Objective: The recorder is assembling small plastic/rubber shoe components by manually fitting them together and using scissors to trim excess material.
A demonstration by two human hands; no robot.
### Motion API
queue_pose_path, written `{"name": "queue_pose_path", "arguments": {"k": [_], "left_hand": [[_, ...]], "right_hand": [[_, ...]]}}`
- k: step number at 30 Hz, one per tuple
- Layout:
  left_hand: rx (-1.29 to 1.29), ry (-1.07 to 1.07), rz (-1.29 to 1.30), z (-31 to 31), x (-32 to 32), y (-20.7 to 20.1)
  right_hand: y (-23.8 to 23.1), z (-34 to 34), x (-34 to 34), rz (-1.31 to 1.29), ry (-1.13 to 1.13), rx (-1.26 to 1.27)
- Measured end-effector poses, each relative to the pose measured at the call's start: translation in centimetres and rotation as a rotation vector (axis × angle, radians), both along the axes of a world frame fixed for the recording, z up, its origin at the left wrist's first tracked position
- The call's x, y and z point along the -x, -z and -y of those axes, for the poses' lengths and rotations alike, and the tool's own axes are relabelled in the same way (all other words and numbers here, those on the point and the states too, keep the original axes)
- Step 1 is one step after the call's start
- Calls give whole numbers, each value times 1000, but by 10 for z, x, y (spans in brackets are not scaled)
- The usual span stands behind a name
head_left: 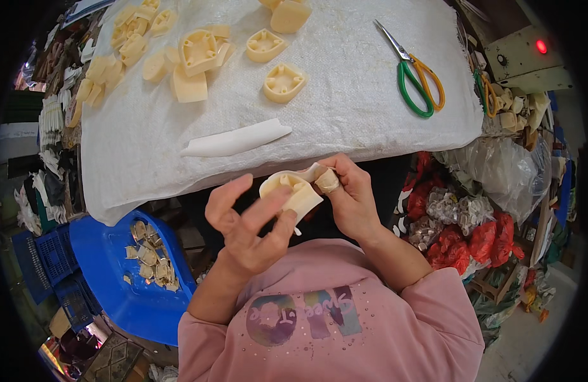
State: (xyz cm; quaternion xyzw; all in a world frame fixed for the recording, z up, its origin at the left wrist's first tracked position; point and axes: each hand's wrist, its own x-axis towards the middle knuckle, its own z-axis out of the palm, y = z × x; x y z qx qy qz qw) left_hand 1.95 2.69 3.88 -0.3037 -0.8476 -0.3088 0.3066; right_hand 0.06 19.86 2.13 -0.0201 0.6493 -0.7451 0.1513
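Note:
My left hand (251, 230) grips a cream plastic shoe heel (305, 202) just off the table's near edge, a finger over its hollow top and the thumb on its side. A white strip of material (301, 173) runs round the heel's far side, and its end reaches my right hand (352, 198). That end is pinched between the right thumb and fingers; a beige wrapping (327, 181) covers one fingertip. Beyond my hands, a second white strip (238, 139) lies flat on the table. More heels (285, 83) are scattered farther back, some with the hollow side up.
A white woven sheet (345, 95) covers the table. Scissors (413, 83) with green and yellow handles lie at the right. On my left stands a blue plastic tub (109, 299) with small pieces inside. Red bags (453, 245) and clear plastic bags (507, 169) crowd the right side.

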Motion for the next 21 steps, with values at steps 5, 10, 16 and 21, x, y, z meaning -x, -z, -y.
{"name": "queue_pose_path", "arguments": {"k": [5,10,16,21], "left_hand": [[-297,161,105,-6,-4,27],[-284,145,124,-8,-10,25],[-205,88,168,-5,-18,21],[-118,43,316,-5,-16,17]], "right_hand": [[2,4,-1,30,34,34],[13,2,2,158,67,-17],[25,6,5,304,179,302],[21,-6,-15,205,20,173]]}}
